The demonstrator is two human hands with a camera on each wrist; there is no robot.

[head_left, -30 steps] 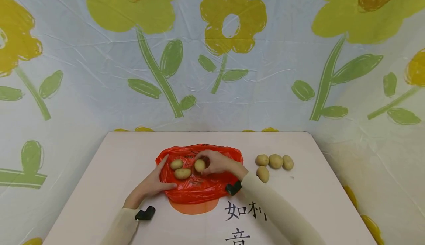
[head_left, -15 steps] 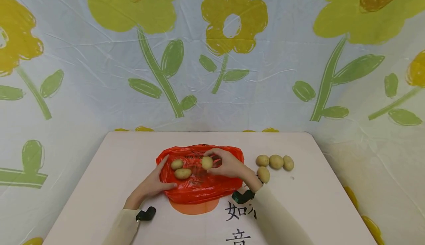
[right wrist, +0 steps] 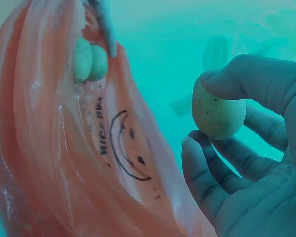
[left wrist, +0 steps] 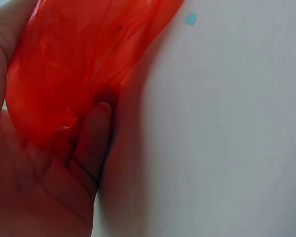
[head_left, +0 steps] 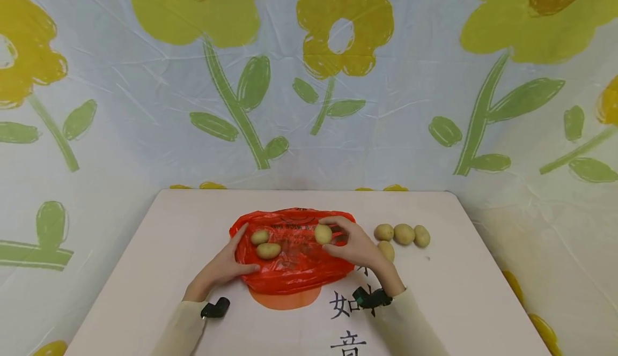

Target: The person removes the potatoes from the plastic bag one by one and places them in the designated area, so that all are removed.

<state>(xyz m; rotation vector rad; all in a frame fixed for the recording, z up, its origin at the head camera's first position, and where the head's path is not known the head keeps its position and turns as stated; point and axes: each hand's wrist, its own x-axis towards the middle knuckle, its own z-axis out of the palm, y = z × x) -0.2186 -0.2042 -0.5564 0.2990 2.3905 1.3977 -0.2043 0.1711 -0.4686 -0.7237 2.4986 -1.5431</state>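
A red plastic bag (head_left: 299, 265) lies spread on the table with two potatoes (head_left: 268, 251) on its left part. My right hand (head_left: 358, 242) pinches another potato (head_left: 323, 234) between thumb and fingers, over the bag's right side. In the right wrist view this potato (right wrist: 219, 111) appears clear of the bag (right wrist: 69, 163), whose printed smiley face shows. My left hand (head_left: 223, 266) rests against the bag's left edge, thumb and forefinger spread apart. The left wrist view has the thumb (left wrist: 91, 140) touching the red plastic (left wrist: 84, 59); its other fingers are partly hidden.
Several potatoes (head_left: 404, 234) sit in a group on the table to the right of the bag, one partly behind my right wrist. The white table (head_left: 463, 291) bears dark written characters (head_left: 348, 340) and an orange shape (head_left: 286, 298). A flowered sheet (head_left: 386, 147) hangs behind.
My right hand has moved right with the potato, from beside the two potatoes to over the bag's right side. The left hand stays at the bag's left edge.
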